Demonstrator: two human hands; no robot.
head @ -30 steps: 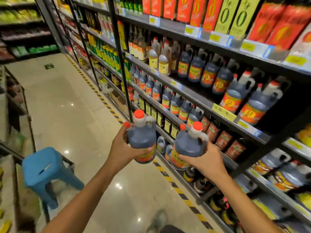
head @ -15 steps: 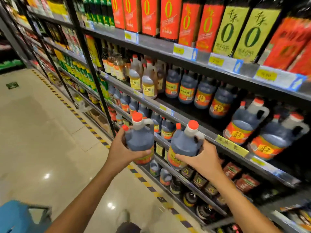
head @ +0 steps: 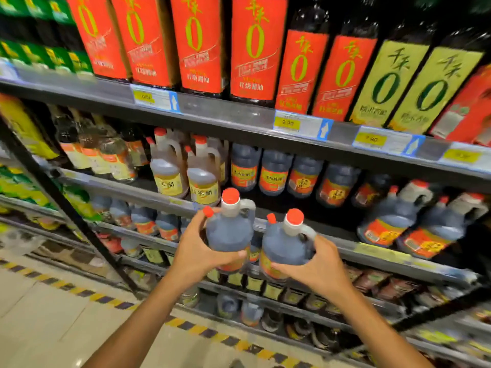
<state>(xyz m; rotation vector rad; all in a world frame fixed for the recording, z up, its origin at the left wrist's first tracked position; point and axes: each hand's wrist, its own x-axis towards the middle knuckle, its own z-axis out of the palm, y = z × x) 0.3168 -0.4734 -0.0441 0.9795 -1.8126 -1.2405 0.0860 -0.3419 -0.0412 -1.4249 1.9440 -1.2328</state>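
The left hand (head: 198, 252) and right hand (head: 318, 269) each grip a dark jug, the left jug (head: 229, 231) and right jug (head: 285, 244), at centre frame before stocked shop shelves (head: 239, 118), tiled floor (head: 39, 314) lower left.

A shop aisle: stocked shelves (head: 239, 120) of sauce bottles (head: 252, 49) with price tags (head: 288, 123).

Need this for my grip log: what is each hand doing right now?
Left hand: grips the left dark jug.
Right hand: grips the right dark jug.
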